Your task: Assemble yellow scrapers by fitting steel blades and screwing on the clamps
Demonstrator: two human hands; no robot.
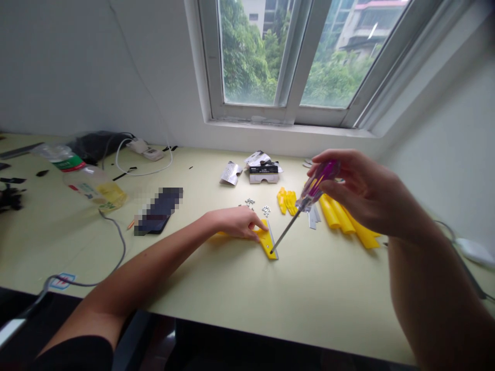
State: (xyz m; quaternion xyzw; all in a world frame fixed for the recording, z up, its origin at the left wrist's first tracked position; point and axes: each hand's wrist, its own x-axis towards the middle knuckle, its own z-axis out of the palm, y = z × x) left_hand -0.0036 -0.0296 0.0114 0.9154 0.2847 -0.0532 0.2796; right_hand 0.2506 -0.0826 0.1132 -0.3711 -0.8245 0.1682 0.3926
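Observation:
My left hand (240, 222) is closed on a yellow scraper (266, 246), pressing it to the table. A metal blade runs along the scraper's right edge, and its handle is partly hidden under my hand. In my right hand (361, 188) is a screwdriver (310, 195) with a clear purple handle, held at a slant. Its tip meets the lower end of the scraper's yellow head, at a dark screw hole. Just beyond my left hand lie small screws (249, 201) and a little pile of metal nuts (266, 210).
Yellow plastic pieces (286, 200), flat metal blades (314, 218) and yellow handles (340, 216) lie at the right. Small boxes (263, 175) sit near the window. At the left are a phone (160, 210), a tilted drink bottle (87, 180) and cables (122, 247).

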